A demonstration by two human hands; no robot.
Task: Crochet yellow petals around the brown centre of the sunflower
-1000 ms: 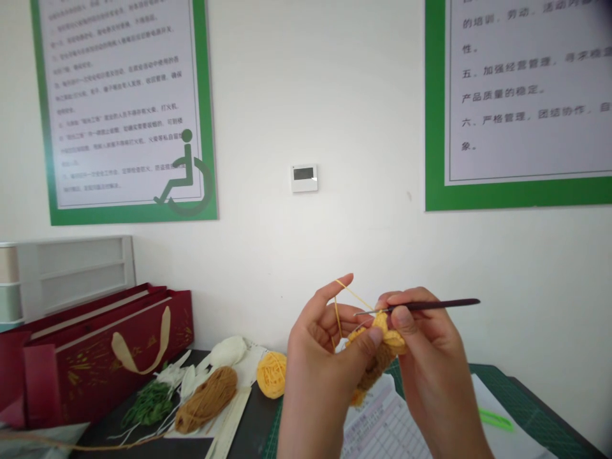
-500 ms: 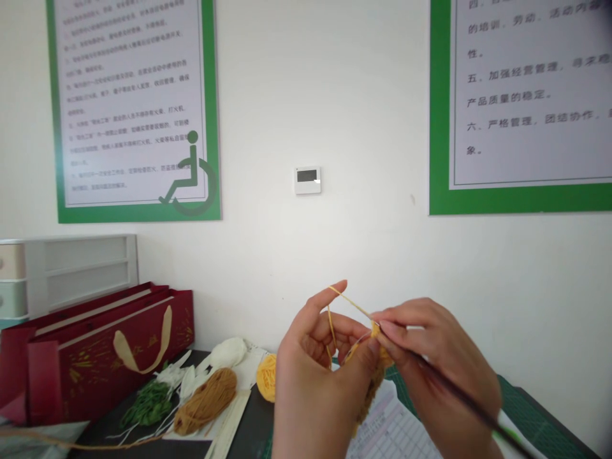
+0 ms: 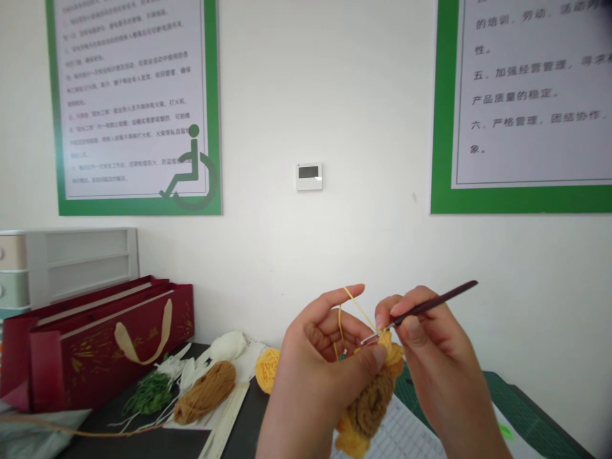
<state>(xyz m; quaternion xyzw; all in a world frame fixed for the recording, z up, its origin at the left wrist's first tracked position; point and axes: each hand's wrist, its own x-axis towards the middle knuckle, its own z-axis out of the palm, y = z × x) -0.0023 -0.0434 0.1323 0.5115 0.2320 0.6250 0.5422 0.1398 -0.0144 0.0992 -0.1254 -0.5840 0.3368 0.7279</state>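
Note:
Between thumb and fingers, my left hand (image 3: 325,363) pinches a crocheted piece (image 3: 373,401), brown in the middle with yellow edging. A strand of yellow yarn (image 3: 356,301) runs over my raised left index finger down to the work. My right hand (image 3: 430,350) grips a crochet hook (image 3: 435,302) with a dark handle, its handle end pointing up and right. The hook's metal tip lies at the yellow top edge of the piece, close to my left thumb. Part of the piece is hidden behind my left hand.
On the dark table lie a yellow yarn ball (image 3: 266,370), a brown skein (image 3: 205,392), green yarn (image 3: 148,392) and white yarn (image 3: 228,346). Dark red gift bags (image 3: 109,344) and a drawer unit (image 3: 86,255) stand left. Printed paper (image 3: 406,427) and a green cutting mat (image 3: 511,401) lie below my hands.
The hook has swung from pointing down-right to pointing up-right, as my right hand turned. The crocheted piece has tilted so its brown middle shows more. My left hand keeps its pinch.

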